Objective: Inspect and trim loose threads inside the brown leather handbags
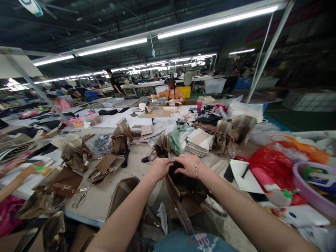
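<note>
A dark brown handbag [183, 194] stands open on the worktable [105, 201] just in front of me. My left hand [160, 168] is closed on the bag's far top edge. My right hand [187, 165], with a bracelet on the wrist, lies beside it with the fingers curled over the same edge. The fingertips of both hands are hidden behind the bag's rim. A second tan bag [161, 147] stands just beyond my hands.
Several brown handbags [75, 154] and scissors [80, 198] lie to the left, a stack of beige panels [198, 141] ahead, red plastic bags [271, 168] and a pink basin [312, 185] to the right. A co-worker's arm [18, 178] reaches in at left; another person [171, 92] works at the far end.
</note>
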`<state>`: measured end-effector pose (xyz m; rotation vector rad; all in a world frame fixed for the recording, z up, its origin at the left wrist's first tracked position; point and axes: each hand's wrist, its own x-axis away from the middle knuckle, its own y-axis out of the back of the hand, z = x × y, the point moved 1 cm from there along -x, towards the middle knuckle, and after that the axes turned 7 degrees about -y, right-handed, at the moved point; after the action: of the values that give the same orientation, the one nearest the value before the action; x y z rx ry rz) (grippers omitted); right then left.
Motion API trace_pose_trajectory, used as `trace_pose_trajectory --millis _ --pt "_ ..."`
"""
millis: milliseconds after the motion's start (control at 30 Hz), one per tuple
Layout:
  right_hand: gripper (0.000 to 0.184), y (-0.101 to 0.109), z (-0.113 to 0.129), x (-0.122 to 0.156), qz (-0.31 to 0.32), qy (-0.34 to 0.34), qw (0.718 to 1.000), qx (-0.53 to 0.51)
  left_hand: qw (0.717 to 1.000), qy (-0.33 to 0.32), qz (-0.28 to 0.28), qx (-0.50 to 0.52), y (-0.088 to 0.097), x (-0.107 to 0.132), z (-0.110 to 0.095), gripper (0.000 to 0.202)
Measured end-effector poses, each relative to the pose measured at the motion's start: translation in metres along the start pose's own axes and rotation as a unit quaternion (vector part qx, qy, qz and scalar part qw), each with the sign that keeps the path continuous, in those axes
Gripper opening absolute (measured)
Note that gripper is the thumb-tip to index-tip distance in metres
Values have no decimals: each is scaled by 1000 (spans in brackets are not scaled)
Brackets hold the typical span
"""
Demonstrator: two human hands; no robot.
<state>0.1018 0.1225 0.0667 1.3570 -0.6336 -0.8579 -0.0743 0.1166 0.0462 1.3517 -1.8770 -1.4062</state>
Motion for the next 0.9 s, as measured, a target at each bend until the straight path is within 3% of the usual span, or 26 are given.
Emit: trace_pose_trajectory --millis 100,167,267,433,900 --pt "28 0 1 -7 18 -8 999 32 999 -11 8 46 1 -1 1 22" --pt "26 -1 1 -12 18 -10 999 43 995 -9 -5 95 3 1 2 20" --pt "28 -2 -2 -16 7 9 999 35 990 10 -31 135 7 6 7 33" --pt "29 -4 -8 -21 6 19 1000 17 998 15 -38 51 6 7 9 15" --pt "35 -6 -16 -20 16 3 999 -31 997 20 -69 -17 -4 1 5 20"
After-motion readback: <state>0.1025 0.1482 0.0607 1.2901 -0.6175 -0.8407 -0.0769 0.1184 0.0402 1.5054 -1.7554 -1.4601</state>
